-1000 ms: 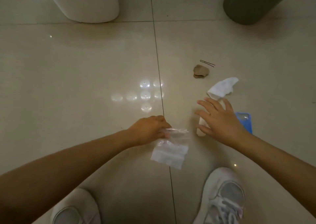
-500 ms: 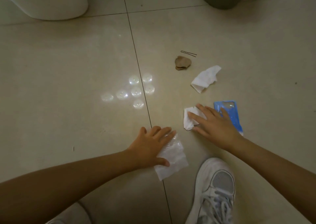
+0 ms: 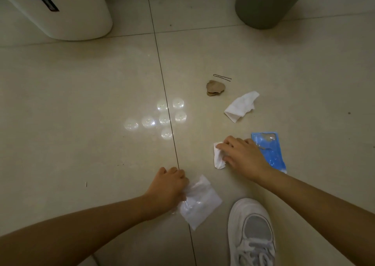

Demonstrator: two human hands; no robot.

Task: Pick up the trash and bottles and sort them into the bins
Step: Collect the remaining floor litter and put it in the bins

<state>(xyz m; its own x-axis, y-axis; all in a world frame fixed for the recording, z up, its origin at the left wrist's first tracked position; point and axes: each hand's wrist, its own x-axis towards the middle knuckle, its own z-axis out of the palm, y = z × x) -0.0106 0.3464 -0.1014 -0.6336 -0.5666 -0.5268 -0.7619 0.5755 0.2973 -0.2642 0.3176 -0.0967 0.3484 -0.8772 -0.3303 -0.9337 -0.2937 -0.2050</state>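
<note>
head view: pale glossy tiled floor (image 3: 81,95) fills the frame. at 11 o'clock stands a white plastic bin (image 3: 67,16), at 1 o'clock a grey-green round bin (image 3: 263,3). a white sneaker (image 3: 251,233) sits at 5 o'clock. left hand (image 3: 167,188), fingers curled, grips a clear plastic bag (image 3: 199,202) near 6 o'clock. right hand (image 3: 242,156) pinches a crumpled white tissue (image 3: 219,160) at 4 o'clock, covering part of a blue flat packet (image 3: 271,152). another white tissue (image 3: 241,106), a brown crumpled scrap (image 3: 215,87) and a black hairpin (image 3: 222,77) lie toward 2 o'clock.

Hairpin (image 3: 222,77) just behind leaf (image 3: 215,87); tissue (image 3: 241,106) right.
</note>
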